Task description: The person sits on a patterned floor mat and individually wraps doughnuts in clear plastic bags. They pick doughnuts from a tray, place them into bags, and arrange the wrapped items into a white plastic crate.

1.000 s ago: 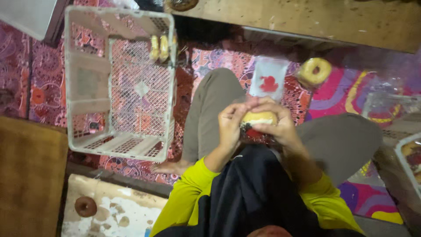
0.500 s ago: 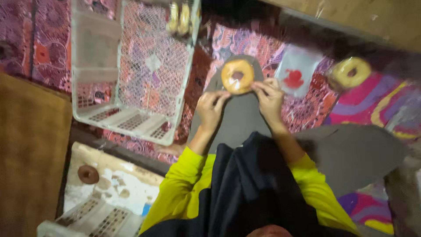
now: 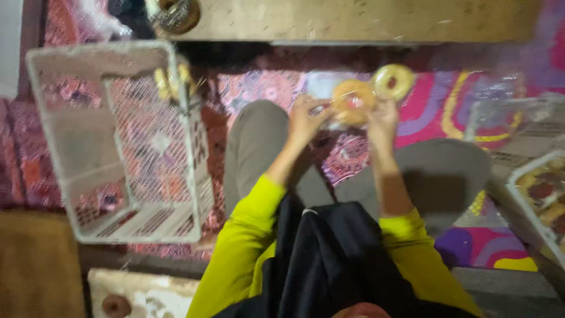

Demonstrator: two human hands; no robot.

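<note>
Since half a second ago the ring-shaped pastry point(image 3: 352, 101) has travelled from over the left knee toward the right, and both hands now hold it out in front, beside a second ring pastry point(image 3: 393, 81) lying on the patterned rug point(image 3: 447, 100). At far left the white plastic crate point(image 3: 118, 141) stands open-topped within easy reach. The left hand point(image 3: 306, 118) pinches the pastry's left edge, seemingly along with a clear wrapper, though blur hides the detail; the right hand point(image 3: 382, 118) grips its right edge. Held between the fingertips, it sits just above both hands. A tray of pastries point(image 3: 538, 200) waits at far right.
</note>
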